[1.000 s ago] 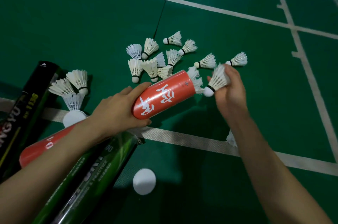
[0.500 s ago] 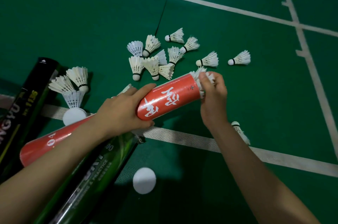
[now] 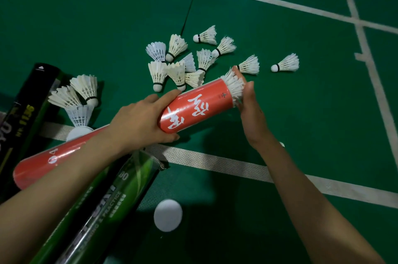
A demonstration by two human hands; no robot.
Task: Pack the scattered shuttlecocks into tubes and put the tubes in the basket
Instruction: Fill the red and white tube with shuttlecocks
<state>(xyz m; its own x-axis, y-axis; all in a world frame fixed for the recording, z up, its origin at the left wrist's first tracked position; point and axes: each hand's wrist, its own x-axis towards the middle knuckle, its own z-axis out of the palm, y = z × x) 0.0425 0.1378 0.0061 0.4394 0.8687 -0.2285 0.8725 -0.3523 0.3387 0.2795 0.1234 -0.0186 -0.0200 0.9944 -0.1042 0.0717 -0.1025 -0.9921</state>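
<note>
My left hand (image 3: pixel 142 121) grips the tube (image 3: pixel 200 104). My right hand (image 3: pixel 247 102), fingers flat, presses the shuttlecock (image 3: pixel 233 87) at its mouth. I should push straight and softly so the feathers don't bend.

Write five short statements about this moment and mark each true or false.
1. The left hand grips a red tube. True.
2. The right hand pinches a single shuttlecock. False: the right hand presses flat against feathers sticking out of that tube's mouth.
3. A white cap lies on the floor. True.
4. Every shuttlecock is packed. False: a heap lies loose beyond the red tube.
5. The green tube stands upright. False: the green tube lies on its side.
</note>
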